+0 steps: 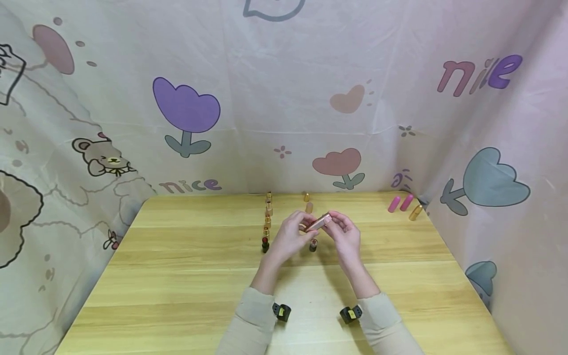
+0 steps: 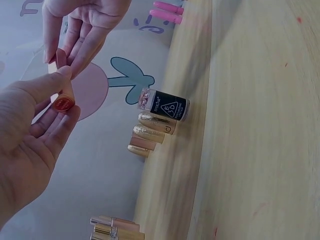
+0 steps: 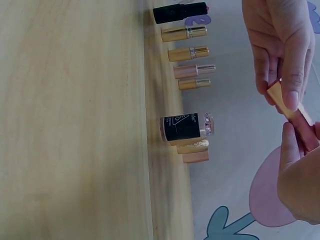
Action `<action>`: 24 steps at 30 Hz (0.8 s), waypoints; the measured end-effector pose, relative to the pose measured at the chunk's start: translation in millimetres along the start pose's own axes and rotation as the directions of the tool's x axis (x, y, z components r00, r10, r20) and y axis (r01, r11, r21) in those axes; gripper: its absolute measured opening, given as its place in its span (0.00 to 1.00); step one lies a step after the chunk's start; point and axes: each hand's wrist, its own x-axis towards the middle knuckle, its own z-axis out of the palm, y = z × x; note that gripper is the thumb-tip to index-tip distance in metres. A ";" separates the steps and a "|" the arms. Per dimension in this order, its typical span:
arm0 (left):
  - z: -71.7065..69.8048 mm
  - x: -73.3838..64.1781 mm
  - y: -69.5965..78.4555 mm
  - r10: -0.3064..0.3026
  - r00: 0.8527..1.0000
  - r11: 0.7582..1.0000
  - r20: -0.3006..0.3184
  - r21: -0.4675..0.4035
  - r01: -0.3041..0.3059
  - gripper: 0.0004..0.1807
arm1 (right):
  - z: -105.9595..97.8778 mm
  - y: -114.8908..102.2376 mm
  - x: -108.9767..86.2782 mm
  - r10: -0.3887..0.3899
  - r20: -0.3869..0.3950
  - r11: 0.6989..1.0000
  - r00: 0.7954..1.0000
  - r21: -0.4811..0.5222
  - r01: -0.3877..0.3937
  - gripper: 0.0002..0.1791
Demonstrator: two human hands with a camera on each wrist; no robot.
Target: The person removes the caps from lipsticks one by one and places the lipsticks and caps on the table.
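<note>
A slim rose-gold lipstick tube is held up over the table between both hands. My left hand pinches its gold end, where a round red label shows in the left wrist view. At the tube's other, pinkish end, my right hand grips with thumb and fingers. Beneath the hands stands a short clear-and-black cap with printed lettering. Behind that cap are gold caps in a row. Whether the tube's two parts are joined cannot be made out.
Left of the hands runs a column of upright lipstick bases, with a black one nearest and gold ones beyond. Two pink tubes and a gold tube lie at the table's back right. A patterned cloth hangs behind.
</note>
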 end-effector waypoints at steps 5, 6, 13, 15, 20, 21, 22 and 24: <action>-1.6 -0.6 1.1 0.004 1.000 1.000 0.000 0.000 -0.004 0.15 | 0.2 0.6 0.0 -0.006 0.004 1.000 1.000 0.004 0.006 0.14; -1.9 -0.7 1.3 0.004 1.000 1.000 0.001 -0.001 -0.004 0.15 | 0.2 0.7 -0.1 -0.008 0.004 1.000 1.000 0.003 0.008 0.15; -4.1 -2.4 3.0 0.005 1.000 1.000 0.007 -0.012 -0.005 0.15 | 0.3 1.0 -1.2 -0.014 0.007 1.000 1.000 -0.013 0.014 0.17; -4.3 -3.1 2.9 0.006 1.000 1.000 0.008 -0.012 -0.005 0.15 | 0.4 1.2 -1.5 -0.017 0.008 1.000 1.000 -0.013 0.017 0.18; -3.7 -5.6 0.2 -0.009 1.000 1.000 0.004 -0.017 0.009 0.16 | 0.5 1.9 -2.8 -0.018 0.011 1.000 1.000 -0.024 0.018 0.20; -3.5 -6.0 -0.3 -0.012 1.000 1.000 0.002 -0.020 0.012 0.16 | 0.4 2.2 -3.1 -0.018 0.011 0.999 1.000 -0.027 0.019 0.21; -3.4 -6.3 -0.7 -0.014 1.000 1.000 0.001 -0.021 0.014 0.16 | 0.4 2.3 -3.5 -0.018 0.012 0.999 1.000 -0.033 0.018 0.21; -3.5 -7.1 -0.9 -0.017 1.000 1.000 -0.002 -0.026 0.017 0.16 | 0.3 3.1 -3.8 -0.019 0.009 0.999 1.000 -0.042 0.020 0.21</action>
